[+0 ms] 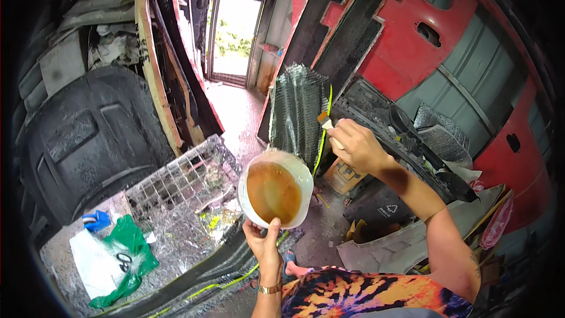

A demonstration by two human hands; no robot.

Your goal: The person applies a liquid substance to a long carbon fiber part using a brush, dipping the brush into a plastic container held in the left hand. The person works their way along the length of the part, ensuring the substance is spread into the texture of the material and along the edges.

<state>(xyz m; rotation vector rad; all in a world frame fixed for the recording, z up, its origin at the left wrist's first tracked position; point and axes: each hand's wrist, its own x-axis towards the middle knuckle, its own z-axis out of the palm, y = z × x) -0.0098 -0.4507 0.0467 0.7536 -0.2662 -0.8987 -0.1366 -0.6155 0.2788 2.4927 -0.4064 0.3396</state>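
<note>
My left grip clamps a plastic tub, presumably keeping its amber liquid level; my right grip clasps a paintbrush.

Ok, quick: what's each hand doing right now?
Left hand: closed on the rim of a white tub of amber liquid.
Right hand: closed, holding a paintbrush.
</note>
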